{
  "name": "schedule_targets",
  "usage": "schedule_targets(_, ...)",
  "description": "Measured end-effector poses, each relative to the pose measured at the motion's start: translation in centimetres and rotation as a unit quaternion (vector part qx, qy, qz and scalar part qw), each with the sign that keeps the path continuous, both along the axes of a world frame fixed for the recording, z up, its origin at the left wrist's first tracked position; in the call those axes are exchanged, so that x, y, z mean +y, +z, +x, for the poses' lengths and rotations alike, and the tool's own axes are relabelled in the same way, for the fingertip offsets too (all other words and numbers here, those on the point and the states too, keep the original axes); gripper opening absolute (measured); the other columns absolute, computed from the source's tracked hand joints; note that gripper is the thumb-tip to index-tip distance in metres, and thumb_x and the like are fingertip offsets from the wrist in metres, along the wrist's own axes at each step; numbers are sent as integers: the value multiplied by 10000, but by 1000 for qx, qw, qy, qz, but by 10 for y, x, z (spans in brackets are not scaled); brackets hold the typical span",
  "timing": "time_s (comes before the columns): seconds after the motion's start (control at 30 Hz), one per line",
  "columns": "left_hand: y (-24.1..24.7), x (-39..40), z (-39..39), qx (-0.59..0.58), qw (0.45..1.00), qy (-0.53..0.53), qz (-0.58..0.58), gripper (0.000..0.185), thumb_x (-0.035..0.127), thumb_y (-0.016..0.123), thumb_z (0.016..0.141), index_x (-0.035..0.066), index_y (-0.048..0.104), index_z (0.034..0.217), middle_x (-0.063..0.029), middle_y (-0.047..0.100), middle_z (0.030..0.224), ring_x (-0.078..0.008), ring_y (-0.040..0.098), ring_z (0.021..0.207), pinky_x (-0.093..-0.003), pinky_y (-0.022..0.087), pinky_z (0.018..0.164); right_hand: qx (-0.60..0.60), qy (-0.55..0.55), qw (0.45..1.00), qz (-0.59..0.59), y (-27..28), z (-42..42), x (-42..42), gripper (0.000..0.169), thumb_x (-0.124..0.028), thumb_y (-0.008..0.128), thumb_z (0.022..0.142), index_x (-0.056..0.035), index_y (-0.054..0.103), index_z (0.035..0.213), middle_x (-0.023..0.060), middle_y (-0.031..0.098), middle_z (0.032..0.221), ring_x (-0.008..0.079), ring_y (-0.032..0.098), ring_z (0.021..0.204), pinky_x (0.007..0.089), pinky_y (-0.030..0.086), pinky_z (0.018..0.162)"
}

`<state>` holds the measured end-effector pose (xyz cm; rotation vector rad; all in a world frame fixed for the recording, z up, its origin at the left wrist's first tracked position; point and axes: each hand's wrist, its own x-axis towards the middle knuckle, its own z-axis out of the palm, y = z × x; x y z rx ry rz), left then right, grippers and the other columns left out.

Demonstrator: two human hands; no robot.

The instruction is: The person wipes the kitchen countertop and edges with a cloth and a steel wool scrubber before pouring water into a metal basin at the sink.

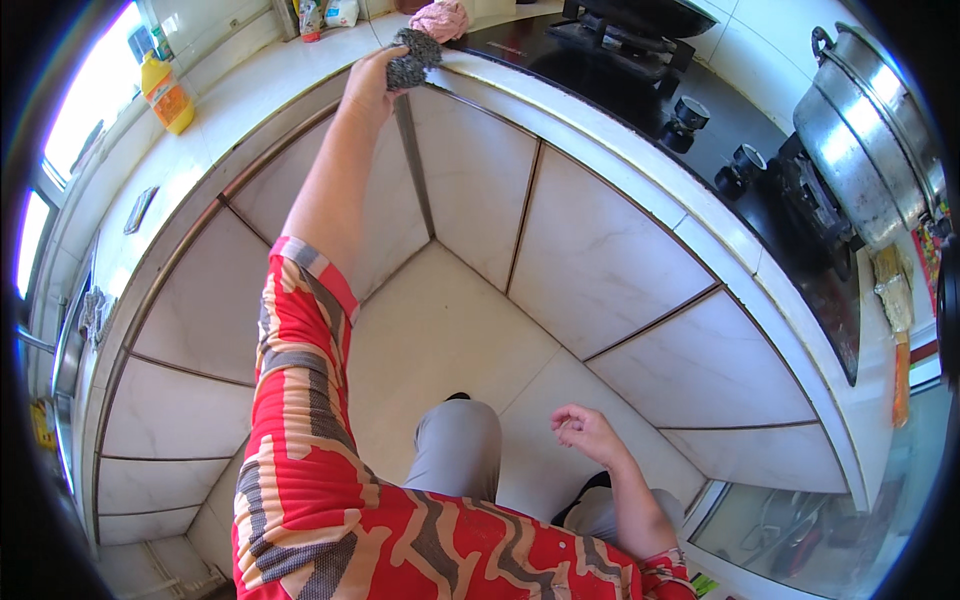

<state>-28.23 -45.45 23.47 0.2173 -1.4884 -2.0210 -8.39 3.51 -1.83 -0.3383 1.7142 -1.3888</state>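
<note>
My left hand (372, 81) reaches far forward to the inner corner of the counter and grips a bunched, rough-textured dark grey scourer or cloth (414, 58). Right behind that lies a crumpled pink cloth (441, 20), beside the near corner of a black glass gas hob (517, 56). The white counter edge (480, 69) runs on to the right under the hob. Lower down, above the floor, my right hand (589, 431) hangs with its fingers curled in and nothing visible in it.
A frying pan (649, 16) and a large metal pot (862, 127) stand on the burners. A yellow bottle (166, 94) sits on the left counter, with a small flat packet (140, 210) nearer. Tiled cabinet fronts (600, 247) border the floor (442, 315). A wooden-handled brush (898, 337) lies far right.
</note>
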Motion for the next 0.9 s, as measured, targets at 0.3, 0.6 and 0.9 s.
schedule_targets(0.3, 16, -72, -63, -58, 998, -32, -22, 191, 227, 673, 810, 94, 600, 927, -30, 630, 792, -143, 578, 635, -268, 439, 462, -12, 47, 998, 39, 11, 1, -10, 276, -57, 607, 809, 0, 588, 1078, 37, 604, 911, 101, 585, 718, 250, 491, 651)
schedule_targets(0.6, 3, -86, -6, -32, 945, 260, -194, 278, 221, 640, 781, 31, 678, 981, -103, 677, 853, -201, 645, 759, -323, 517, 647, -1, 45, 998, 46, 19, 5, -6, 277, -45, 608, 815, 15, 580, 1084, 42, 598, 902, 100, 586, 742, 250, 499, 658)
schedule_targets(0.9, -15, -46, -37, -245, 759, 421, -432, 409, 357, 578, 800, 170, 658, 1154, -135, 677, 1057, -316, 634, 1006, -399, 484, 881, 54, 56, 996, 38, -5, 2, -6, 262, -68, 598, 810, 11, 597, 1060, 48, 606, 892, 95, 581, 749, 255, 488, 672)
